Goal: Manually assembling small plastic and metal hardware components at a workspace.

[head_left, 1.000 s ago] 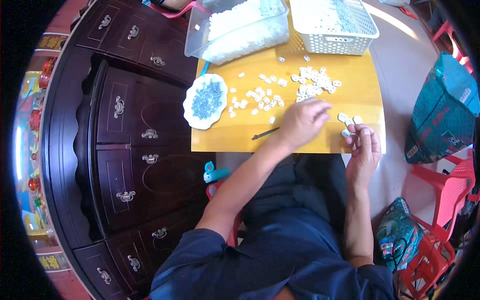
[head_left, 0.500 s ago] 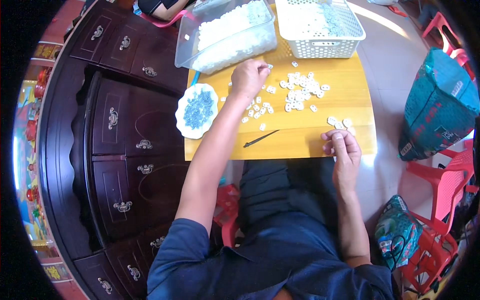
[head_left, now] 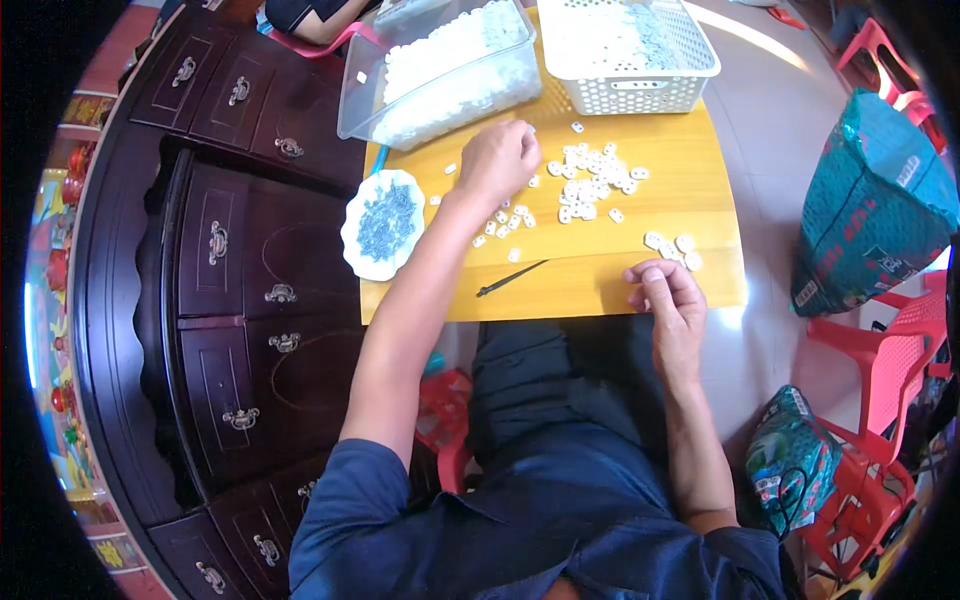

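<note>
Small white plastic pieces (head_left: 590, 185) lie scattered on the yellow surface (head_left: 600, 270), just in front of the white basket (head_left: 625, 50). They look light, rigid and smooth, best pinched singly by the edges. Left hand (head_left: 497, 160) is curled loosely over pieces left of the scatter; whether it grips any cannot be told. Right hand (head_left: 665, 295) rests half-closed at the near edge, beside a few pieces (head_left: 672, 243).

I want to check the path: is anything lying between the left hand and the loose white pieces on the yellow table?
No. The left hand already rests among the white pieces, nothing visible between them.
</note>
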A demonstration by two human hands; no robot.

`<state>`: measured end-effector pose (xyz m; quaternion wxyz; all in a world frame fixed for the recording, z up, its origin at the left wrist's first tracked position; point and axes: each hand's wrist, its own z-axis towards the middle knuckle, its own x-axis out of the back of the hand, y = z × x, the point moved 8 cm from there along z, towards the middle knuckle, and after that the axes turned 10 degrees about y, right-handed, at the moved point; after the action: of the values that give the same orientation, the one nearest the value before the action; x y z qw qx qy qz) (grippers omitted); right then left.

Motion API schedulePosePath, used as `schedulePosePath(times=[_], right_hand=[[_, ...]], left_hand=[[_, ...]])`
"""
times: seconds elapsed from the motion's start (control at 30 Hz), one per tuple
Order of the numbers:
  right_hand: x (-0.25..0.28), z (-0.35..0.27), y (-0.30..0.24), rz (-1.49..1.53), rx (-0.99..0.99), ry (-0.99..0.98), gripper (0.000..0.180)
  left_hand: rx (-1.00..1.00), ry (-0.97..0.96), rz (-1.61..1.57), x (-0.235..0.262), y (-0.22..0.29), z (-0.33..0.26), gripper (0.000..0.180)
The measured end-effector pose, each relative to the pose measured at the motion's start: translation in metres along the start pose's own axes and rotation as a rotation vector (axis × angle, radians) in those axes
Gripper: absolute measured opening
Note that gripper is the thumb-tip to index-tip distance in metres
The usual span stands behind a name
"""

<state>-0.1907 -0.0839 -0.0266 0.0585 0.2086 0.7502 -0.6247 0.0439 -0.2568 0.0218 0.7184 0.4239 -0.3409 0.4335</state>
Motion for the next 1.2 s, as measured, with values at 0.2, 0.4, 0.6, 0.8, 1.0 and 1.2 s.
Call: schedulePosePath(times=[0.2,0.4,0.6,0.8,1.0,1.2], right_hand=[[-0.002,-0.001,0.005,0.039,-0.077,0.012,0.014],[-0.015,-0.005,0.020,0.063,-0.152,-0.149,0.014],[-0.011,-0.004,0.024,0.055,-0.208,-0.160,0.018],[-0.016,-0.008,0.019,0.058,-0.289,-0.240,0.017],[-0.008,-0.005,0.018,0.008,-0.271,-0.137,0.012],[-0.007,-0.002,0.015,-0.033,-0.188,-0.075,0.012]], left_hand=[[-0.138,-0.094,-0.326,0.042,0.112,-0.076,0.008],[-0.196,-0.086,-0.349,0.047,0.137,-0.111,0.010],[-0.283,-0.080,-0.345,0.051,0.147,-0.115,0.012],[-0.270,-0.088,-0.469,0.054,0.143,-0.117,0.013],[0.012,-0.011,-0.283,0.040,0.093,-0.100,0.027],[0.016,0.045,-0.079,0.020,0.059,-0.089,0.020]])
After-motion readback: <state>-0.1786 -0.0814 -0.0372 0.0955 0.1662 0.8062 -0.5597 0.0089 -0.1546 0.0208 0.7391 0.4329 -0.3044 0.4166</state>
